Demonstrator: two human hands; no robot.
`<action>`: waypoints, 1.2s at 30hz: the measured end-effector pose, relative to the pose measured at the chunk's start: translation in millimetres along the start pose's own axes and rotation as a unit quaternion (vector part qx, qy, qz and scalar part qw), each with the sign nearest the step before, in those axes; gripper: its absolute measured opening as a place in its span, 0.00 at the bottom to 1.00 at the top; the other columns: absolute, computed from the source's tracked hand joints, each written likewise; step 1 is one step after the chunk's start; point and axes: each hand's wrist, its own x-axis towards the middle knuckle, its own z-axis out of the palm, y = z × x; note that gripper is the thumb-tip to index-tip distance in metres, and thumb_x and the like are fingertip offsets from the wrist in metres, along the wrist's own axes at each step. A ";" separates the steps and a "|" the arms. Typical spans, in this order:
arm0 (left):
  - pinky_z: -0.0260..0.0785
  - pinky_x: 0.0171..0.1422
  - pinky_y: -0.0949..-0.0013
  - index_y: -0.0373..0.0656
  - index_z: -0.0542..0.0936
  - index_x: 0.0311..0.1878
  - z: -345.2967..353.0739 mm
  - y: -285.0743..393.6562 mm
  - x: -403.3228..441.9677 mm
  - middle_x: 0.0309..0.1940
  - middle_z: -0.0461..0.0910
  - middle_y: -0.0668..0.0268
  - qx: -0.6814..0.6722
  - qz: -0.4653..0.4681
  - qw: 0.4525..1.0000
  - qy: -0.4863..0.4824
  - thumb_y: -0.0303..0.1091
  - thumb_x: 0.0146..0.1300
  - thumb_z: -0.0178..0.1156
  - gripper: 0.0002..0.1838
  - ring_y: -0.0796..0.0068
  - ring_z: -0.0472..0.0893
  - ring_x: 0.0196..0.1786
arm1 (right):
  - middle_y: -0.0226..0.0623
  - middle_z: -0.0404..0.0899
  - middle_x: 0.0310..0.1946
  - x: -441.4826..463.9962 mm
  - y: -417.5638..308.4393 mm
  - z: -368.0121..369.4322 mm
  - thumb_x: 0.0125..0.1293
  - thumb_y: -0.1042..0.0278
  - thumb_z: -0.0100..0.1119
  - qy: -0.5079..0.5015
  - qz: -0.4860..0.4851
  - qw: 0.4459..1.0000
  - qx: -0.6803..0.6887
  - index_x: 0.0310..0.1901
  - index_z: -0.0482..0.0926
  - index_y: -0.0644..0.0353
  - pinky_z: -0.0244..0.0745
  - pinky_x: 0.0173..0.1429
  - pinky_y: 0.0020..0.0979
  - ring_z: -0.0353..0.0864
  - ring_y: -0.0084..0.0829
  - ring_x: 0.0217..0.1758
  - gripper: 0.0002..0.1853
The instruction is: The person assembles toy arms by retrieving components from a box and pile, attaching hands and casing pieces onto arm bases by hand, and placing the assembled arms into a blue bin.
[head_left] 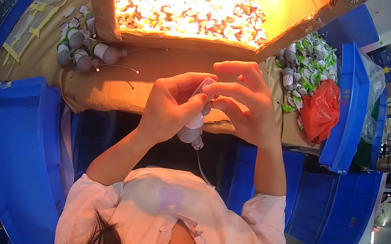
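My left hand (173, 103) is closed around a grey-and-white bulb-shaped piece (191, 132), which hangs tilted below the fingers. A thin white cable trails down from its lower end toward my shirt. Between the left thumb and forefinger, a small pinkish translucent piece (204, 86) sticks up. My right hand (250, 107) meets the left at the top of the bulb-shaped piece. Its thumb and forefinger come together there, while the other fingers are raised and curled. What the right fingertips pinch is too small and covered to name.
A brightly lit cardboard box (187, 43) full of small parts stands ahead. Similar grey-and-white pieces (85, 50) with wires lie left of it. To the right are a pile of green-and-white pieces (316, 59), a red plastic bag (319, 112) and a blue bin (349, 109). Another blue bin (20, 146) stands left.
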 end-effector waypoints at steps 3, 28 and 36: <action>0.72 0.42 0.77 0.33 0.75 0.49 1.9 1.1 -1.6 0.35 0.78 0.65 -0.027 -0.012 0.999 -0.041 0.26 0.62 0.52 0.13 0.81 0.77 0.35 | 0.35 0.76 0.39 1.4 4.7 -3.5 0.48 0.77 0.65 -0.038 0.002 0.997 0.066 0.33 0.80 0.60 0.69 0.39 0.29 0.75 0.32 0.40 0.09; 0.68 0.30 0.78 0.36 0.71 0.43 -10.6 17.2 2.3 0.30 0.72 0.68 -0.054 -0.098 0.989 -0.095 0.29 0.66 0.43 0.10 0.84 0.73 0.27 | 0.29 0.78 0.38 9.8 3.8 -7.0 0.46 0.74 0.61 -0.056 -0.154 0.973 -0.162 0.36 0.78 0.52 0.65 0.49 0.35 0.74 0.28 0.34 0.13; 0.66 0.29 0.78 0.39 0.71 0.42 -29.3 -13.3 15.4 0.29 0.72 0.69 -0.013 -0.082 0.996 -0.043 0.34 0.67 0.46 0.09 0.84 0.72 0.26 | 0.29 0.75 0.42 52.8 22.3 6.0 0.47 0.71 0.60 -0.226 -0.195 0.938 -0.175 0.33 0.78 0.51 0.65 0.49 0.33 0.74 0.28 0.37 0.09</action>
